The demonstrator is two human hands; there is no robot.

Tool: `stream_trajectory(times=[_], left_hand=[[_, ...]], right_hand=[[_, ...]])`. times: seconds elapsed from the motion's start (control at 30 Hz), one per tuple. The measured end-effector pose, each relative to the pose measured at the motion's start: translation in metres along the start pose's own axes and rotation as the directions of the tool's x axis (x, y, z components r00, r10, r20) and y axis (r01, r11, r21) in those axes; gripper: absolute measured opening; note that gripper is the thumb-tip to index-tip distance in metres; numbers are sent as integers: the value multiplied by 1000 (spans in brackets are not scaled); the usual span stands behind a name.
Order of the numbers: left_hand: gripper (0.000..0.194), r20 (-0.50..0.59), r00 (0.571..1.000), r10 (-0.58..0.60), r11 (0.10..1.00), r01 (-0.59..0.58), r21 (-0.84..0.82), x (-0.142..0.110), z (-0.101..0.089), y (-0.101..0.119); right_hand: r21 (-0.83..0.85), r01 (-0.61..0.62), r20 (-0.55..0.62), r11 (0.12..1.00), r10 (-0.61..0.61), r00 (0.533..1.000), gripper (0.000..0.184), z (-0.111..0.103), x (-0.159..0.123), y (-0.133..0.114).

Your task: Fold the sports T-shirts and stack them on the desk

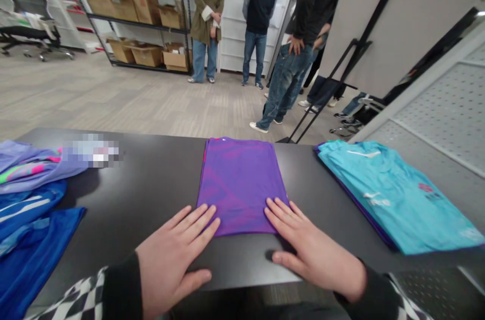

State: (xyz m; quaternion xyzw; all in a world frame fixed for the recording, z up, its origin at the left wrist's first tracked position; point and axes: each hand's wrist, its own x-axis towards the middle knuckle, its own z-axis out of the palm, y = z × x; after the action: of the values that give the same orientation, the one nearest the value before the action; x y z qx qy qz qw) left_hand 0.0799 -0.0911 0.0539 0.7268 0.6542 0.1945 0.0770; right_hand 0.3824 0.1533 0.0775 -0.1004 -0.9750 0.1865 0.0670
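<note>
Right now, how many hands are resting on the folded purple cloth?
2: left hand at the near left corner of the purple cloth, right hand at its near right corner.

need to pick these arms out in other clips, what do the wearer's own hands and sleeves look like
The left hand and right hand are bare, no gloves or rings visible. Both sleeves have a black-and-white checkered pattern ending in wide, plain black cuffs.
</note>
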Motion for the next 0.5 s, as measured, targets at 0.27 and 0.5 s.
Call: stream_trajectory(times=[0.27, 0.5], left_hand=[[54, -128, 978, 164, 927, -109, 359, -60, 18, 12], [43, -159, 952, 260, 959, -236, 153, -79, -2, 17]], right_hand=[[-258, 75, -70, 963, -97, 993, 76, 44, -77, -32], [-163, 159, -288, 974, -201, 936, 60, 46, -92, -47]])
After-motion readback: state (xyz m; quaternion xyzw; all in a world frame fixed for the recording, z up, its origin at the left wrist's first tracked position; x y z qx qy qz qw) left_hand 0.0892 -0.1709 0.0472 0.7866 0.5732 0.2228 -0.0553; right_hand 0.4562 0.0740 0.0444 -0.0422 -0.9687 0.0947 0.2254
